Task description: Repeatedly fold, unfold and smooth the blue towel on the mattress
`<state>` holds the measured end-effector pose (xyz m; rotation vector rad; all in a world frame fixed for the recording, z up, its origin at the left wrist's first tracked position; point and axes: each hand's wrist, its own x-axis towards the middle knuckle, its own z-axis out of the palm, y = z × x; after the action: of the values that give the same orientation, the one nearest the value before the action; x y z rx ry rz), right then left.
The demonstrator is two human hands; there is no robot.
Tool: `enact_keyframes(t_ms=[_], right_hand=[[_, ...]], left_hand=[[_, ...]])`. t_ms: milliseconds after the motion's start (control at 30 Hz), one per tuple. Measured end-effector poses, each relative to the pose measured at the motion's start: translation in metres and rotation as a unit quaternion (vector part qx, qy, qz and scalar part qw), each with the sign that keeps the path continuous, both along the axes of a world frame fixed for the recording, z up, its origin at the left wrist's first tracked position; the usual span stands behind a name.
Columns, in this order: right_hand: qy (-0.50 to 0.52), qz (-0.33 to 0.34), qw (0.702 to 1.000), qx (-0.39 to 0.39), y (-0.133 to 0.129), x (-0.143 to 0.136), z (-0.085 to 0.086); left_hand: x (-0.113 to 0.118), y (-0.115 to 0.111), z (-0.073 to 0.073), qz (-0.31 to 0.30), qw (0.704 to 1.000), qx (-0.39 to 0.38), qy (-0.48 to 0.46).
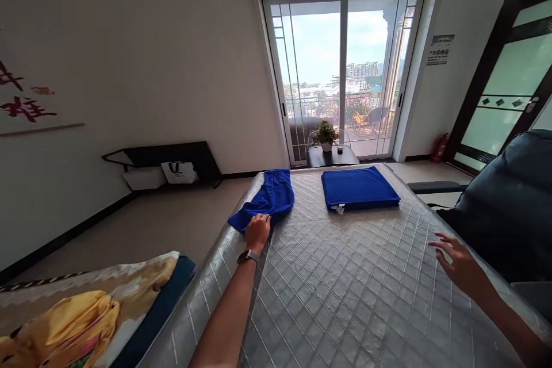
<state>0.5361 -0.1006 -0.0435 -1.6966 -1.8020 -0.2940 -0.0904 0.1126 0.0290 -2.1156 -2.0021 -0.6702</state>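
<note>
A crumpled blue cloth (272, 192) lies along the left edge of the quilted silver mattress (345, 287). My left hand (257, 231), with a watch on its wrist, has its fingers closed on the near edge of this cloth. Farther right on the mattress sits a neatly folded blue cloth (360, 187), with white tags showing at its near left corner. Above the right side of the mattress, my right hand (455, 259) is held with its fingers apart and nothing in them.
Beyond the mattress stands a small table (332, 156) with a potted plant (325, 135), before a sliding glass door. A dark leather chair (509, 184) borders the right side. At lower left lies bedding with a yellow cloth (81, 319). A low black bench (176, 155) is against the wall.
</note>
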Motion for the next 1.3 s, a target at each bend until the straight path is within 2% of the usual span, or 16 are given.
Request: enact_keyframes(t_ms=[167, 267, 400, 500, 567, 700, 800, 867, 933, 1033, 1200, 1300], right_hand=[[0.106, -0.053, 0.992, -0.028, -0.083, -0.021, -0.001], [0.191, -0.087, 0.976, -0.058, -0.116, -0.048, -0.004], [0.247, -0.086, 0.962, -0.081, -0.131, -0.085, -0.003], [0.261, -0.076, 0.957, -0.105, -0.13, -0.102, -0.003], [0.266, -0.077, 0.954, -0.118, -0.129, -0.106, -0.006], [0.272, -0.082, 0.95, -0.133, -0.13, -0.105, -0.011], [0.261, -0.081, 0.952, -0.135, -0.129, -0.105, -0.013], [0.255, -0.079, 0.954, -0.14, -0.127, -0.107, -0.014], [0.25, -0.082, 0.954, -0.142, -0.126, -0.108, -0.014], [0.247, -0.082, 0.955, -0.14, -0.125, -0.109, -0.016], [0.237, -0.079, 0.959, -0.137, -0.125, -0.108, -0.019], [0.24, -0.075, 0.958, -0.141, -0.124, -0.108, -0.021]], left_hand=[[0.007, 0.003, 0.021, 0.037, 0.998, 0.053, -0.021], [0.01, -0.006, 0.02, 0.032, 0.998, 0.043, -0.01], [0.017, -0.024, 0.007, 0.026, 1.0, -0.006, 0.017], [0.019, -0.029, 0.008, 0.033, 0.999, -0.008, 0.021], [0.016, -0.025, 0.021, 0.046, 0.999, 0.007, 0.015], [0.003, -0.003, 0.064, 0.09, 0.995, 0.039, -0.014], [-0.006, 0.014, 0.094, 0.087, 0.995, 0.033, -0.031], [-0.011, 0.022, 0.11, 0.079, 0.996, 0.015, -0.046], [-0.016, 0.027, 0.122, 0.09, 0.993, 0.018, -0.069], [-0.02, 0.028, 0.135, 0.115, 0.986, 0.064, -0.106], [-0.019, 0.025, 0.153, 0.106, 0.975, 0.112, -0.163], [-0.012, 0.024, 0.172, 0.089, 0.966, 0.143, -0.196]])
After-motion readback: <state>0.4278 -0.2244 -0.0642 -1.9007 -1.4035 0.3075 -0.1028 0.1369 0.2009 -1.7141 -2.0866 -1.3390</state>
